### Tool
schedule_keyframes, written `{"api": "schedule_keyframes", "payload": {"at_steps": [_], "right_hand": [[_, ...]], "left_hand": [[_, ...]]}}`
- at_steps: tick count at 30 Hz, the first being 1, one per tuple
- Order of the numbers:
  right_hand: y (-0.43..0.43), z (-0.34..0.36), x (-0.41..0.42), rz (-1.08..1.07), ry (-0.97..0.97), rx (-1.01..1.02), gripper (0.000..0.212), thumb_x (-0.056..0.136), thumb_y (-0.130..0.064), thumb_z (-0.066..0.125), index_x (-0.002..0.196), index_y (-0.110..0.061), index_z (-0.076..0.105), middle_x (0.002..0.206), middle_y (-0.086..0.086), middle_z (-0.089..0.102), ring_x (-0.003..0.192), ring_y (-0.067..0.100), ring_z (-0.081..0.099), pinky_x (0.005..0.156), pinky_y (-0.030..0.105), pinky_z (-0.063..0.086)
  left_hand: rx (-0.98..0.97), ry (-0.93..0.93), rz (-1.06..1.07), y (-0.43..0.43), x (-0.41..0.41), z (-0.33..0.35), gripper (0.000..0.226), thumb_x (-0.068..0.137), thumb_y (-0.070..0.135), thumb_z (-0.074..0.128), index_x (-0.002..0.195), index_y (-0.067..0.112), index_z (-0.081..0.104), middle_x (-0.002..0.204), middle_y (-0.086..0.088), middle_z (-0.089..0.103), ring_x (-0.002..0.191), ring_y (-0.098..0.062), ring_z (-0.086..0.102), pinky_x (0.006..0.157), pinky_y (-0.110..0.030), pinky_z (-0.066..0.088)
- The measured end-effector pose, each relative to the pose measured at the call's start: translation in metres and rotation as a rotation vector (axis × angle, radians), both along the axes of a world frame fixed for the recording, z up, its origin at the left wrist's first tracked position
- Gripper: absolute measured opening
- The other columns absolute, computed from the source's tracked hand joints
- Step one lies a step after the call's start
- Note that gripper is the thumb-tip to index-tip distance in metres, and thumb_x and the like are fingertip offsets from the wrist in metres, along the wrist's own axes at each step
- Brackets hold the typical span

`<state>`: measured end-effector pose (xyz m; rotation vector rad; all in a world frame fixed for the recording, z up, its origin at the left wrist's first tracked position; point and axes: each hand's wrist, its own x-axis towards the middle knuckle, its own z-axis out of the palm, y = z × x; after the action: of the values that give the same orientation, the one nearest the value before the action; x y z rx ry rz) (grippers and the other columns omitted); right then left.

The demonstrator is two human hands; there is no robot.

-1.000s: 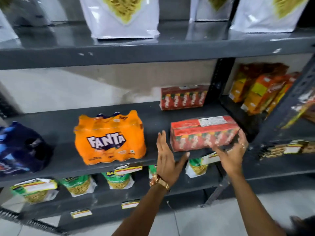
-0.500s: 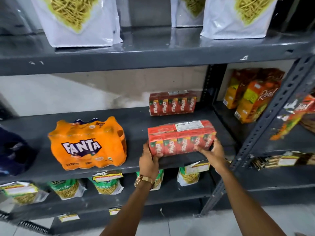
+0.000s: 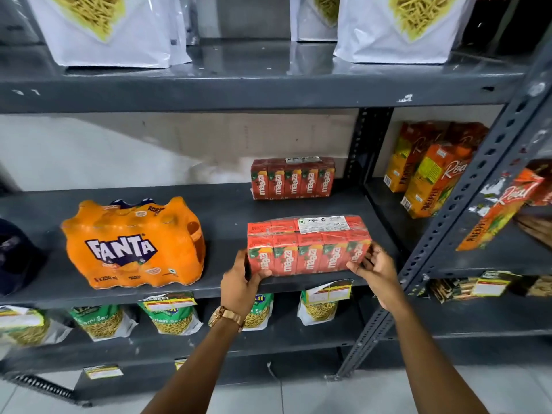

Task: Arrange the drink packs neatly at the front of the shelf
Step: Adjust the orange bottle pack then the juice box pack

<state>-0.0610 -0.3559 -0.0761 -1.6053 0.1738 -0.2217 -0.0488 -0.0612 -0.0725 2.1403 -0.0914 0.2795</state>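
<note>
A red shrink-wrapped Maaza juice pack point(image 3: 307, 246) lies at the front edge of the grey middle shelf point(image 3: 227, 222). My left hand point(image 3: 242, 285) grips its lower left corner and my right hand point(image 3: 375, 268) holds its right end. A second red Maaza pack point(image 3: 292, 179) stands at the back of the same shelf. An orange Fanta bottle pack point(image 3: 134, 243) sits at the front left. A dark blue pack point(image 3: 18, 258) is cut off at the far left edge.
White snack bags point(image 3: 110, 28) stand on the shelf above. Green snack bags point(image 3: 170, 315) with price tags fill the shelf below. Tall Real pineapple juice cartons point(image 3: 430, 177) stand in the bay to the right, behind a perforated grey upright point(image 3: 442, 240).
Both hands went from open beside the front Maaza pack to gripping its two ends. The pack now sits squarer along the shelf's front edge.
</note>
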Motion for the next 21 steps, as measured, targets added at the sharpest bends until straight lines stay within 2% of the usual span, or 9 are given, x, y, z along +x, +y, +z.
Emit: {"api": "schedule_keyframes", "payload": {"at_steps": [3,7,12,16,21], "right_hand": [[0.0002,-0.0001,-0.0001,-0.011,0.009,0.006,0.049,0.076,0.009,0.07,0.105,-0.027,0.055,0.108,-0.004,0.066,0.094,-0.006,0.066,0.074,0.01,0.051],[-0.0017,-0.0007,-0.0002,-0.033,0.028,0.027,0.047,0.078,0.013,0.066,0.107,-0.022,0.054,0.106,-0.002,0.066,0.093,-0.003,0.065,0.073,0.011,0.051],[-0.0032,-0.0002,-0.0007,-0.067,0.047,0.004,0.046,0.078,0.017,0.062,0.096,-0.024,0.055,0.101,-0.001,0.065,0.09,0.0,0.065,0.07,0.01,0.051],[-0.0031,0.0018,-0.0017,-0.078,0.058,-0.003,0.043,0.078,0.019,0.061,0.093,-0.021,0.054,0.097,0.0,0.065,0.082,-0.006,0.066,0.068,0.01,0.051],[-0.0004,0.0074,-0.0079,-0.065,0.066,0.005,0.042,0.078,0.016,0.062,0.096,-0.022,0.055,0.101,-0.001,0.065,0.093,0.003,0.063,0.073,0.016,0.052]], "left_hand": [[0.012,0.012,-0.009,-0.0009,-0.0013,0.0017,0.052,0.081,0.032,0.071,0.122,0.012,0.047,0.111,-0.008,0.07,0.096,-0.027,0.067,0.08,-0.038,0.055],[0.011,0.026,-0.033,0.0002,-0.0014,0.004,0.052,0.08,0.035,0.071,0.121,0.015,0.047,0.114,-0.005,0.069,0.1,-0.025,0.066,0.084,-0.038,0.055],[0.015,0.036,-0.036,0.0026,0.0016,0.0001,0.054,0.08,0.039,0.07,0.124,0.018,0.046,0.116,-0.003,0.069,0.101,-0.025,0.066,0.084,-0.036,0.053],[0.058,0.041,-0.034,0.0034,0.0026,-0.002,0.056,0.081,0.043,0.066,0.127,0.021,0.042,0.115,-0.004,0.069,0.099,-0.026,0.067,0.083,-0.039,0.055],[0.106,0.068,-0.041,0.0022,-0.0003,0.0008,0.057,0.082,0.048,0.063,0.126,0.02,0.041,0.117,-0.006,0.068,0.099,-0.027,0.066,0.084,-0.041,0.056]]}}
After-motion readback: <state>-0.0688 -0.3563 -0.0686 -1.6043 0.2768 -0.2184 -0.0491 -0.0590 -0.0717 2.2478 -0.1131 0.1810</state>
